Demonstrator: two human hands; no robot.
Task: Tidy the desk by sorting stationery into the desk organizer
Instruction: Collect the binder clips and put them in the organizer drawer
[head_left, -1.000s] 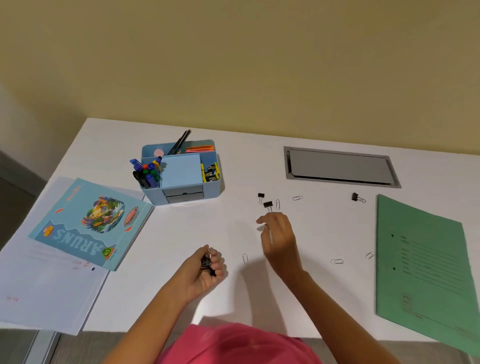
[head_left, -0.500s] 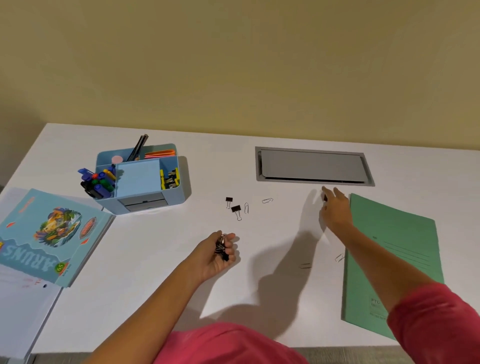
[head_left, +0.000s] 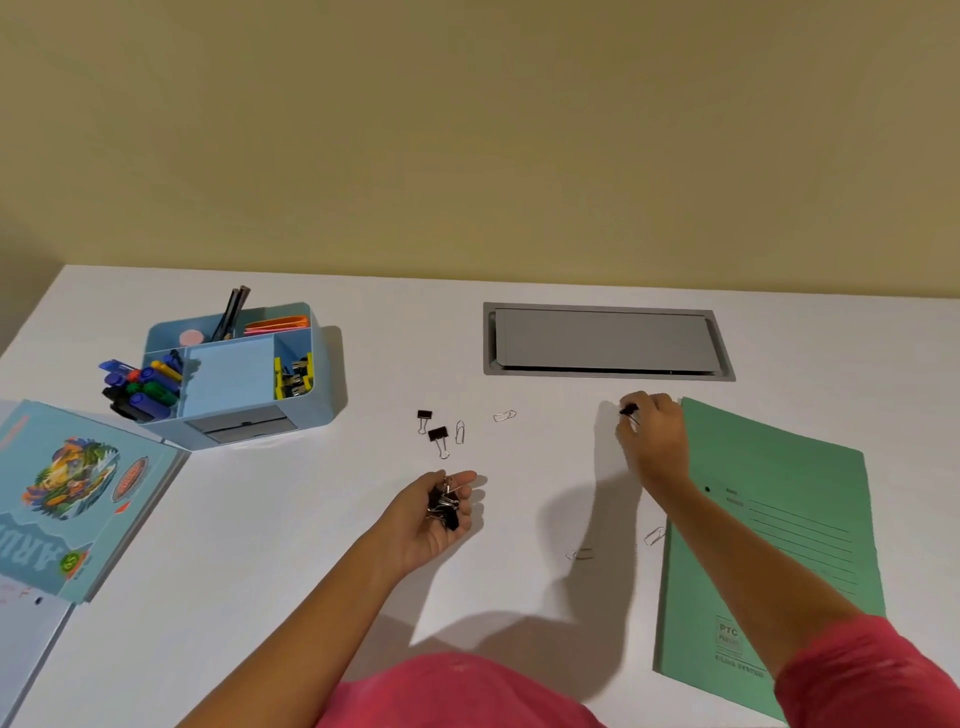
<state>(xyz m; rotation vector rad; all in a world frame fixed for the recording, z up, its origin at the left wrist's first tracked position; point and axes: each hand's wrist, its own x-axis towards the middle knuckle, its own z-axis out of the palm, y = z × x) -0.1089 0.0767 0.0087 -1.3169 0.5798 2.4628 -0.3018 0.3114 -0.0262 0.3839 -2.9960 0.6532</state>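
We pinch a black binder clip (head_left: 628, 410) in our right hand (head_left: 652, 441) at two o'clock; our left hand (head_left: 431, 514) cups gathered clips (head_left: 444, 506). Next, two clips (head_left: 434, 432) wait at twelve, before the organizer (head_left: 234, 374) at ten.

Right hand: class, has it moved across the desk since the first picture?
Yes. The right hand went right, from the loose clips to the green folder.

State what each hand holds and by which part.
Left hand: a bunch of black binder clips lying loose in the cupped palm. Right hand: one black binder clip pinched at the fingertips; which part cannot be told.
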